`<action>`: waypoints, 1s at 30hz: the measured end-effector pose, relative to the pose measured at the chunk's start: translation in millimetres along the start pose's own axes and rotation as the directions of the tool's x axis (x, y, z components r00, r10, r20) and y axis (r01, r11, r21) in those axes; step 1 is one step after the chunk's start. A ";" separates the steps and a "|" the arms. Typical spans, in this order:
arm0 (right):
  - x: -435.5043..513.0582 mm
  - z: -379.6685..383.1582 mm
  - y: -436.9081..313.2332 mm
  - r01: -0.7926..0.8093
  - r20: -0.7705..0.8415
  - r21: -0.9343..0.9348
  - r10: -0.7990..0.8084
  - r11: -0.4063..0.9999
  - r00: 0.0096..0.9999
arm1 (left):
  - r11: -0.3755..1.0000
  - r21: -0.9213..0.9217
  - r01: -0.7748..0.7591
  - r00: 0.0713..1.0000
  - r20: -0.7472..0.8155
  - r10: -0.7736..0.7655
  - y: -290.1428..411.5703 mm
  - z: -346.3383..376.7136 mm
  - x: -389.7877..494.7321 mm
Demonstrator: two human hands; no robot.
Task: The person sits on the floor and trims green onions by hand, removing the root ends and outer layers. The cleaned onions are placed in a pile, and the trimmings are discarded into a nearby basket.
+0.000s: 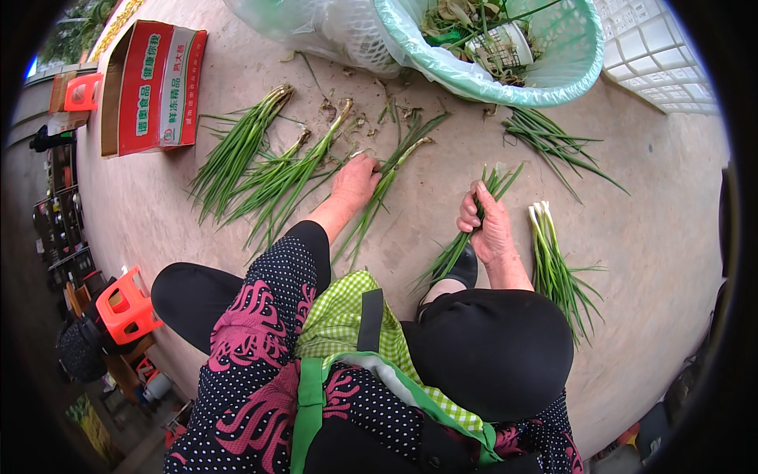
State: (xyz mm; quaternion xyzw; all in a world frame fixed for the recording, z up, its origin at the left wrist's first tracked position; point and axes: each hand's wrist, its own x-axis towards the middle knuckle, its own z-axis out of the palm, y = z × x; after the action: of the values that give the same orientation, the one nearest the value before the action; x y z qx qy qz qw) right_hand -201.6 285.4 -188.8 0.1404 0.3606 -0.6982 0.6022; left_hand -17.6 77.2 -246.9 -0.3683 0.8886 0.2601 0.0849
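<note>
My right hand (490, 227) is closed around a bunch of green onions (459, 249) whose green leaves point down to the left. My left hand (356, 179) reaches down to the floor among loose green onions (388, 175); whether its fingers grip one is hidden. Left of it lie more green onions (296, 178) with roots on, and a thicker pile (237, 148). Beyond my right hand, at the right, a bunch with clean white ends (548, 249) lies on the floor. Further up are loose green leaves (553, 142).
A lined green basket (548, 89) holding scraps stands at the top, beside a bagged white basket (349, 35) and a white plastic crate (657, 59). At left are a red carton (157, 89) and an orange stool (127, 305). Root scraps litter the floor.
</note>
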 end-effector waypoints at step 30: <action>2.8 0.3 9.5 -0.029 -0.087 -0.218 0.010 0.975 0.996 | 0.785 -0.591 0.189 0.756 0.597 0.268 81.6 -46.2 -30.3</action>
State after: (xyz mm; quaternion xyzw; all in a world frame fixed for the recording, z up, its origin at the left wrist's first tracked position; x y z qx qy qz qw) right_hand -193.2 283.0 -193.6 0.1065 0.4594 -0.6416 0.6050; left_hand -51.1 119.9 -164.7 -0.2405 0.6736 0.6496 0.2578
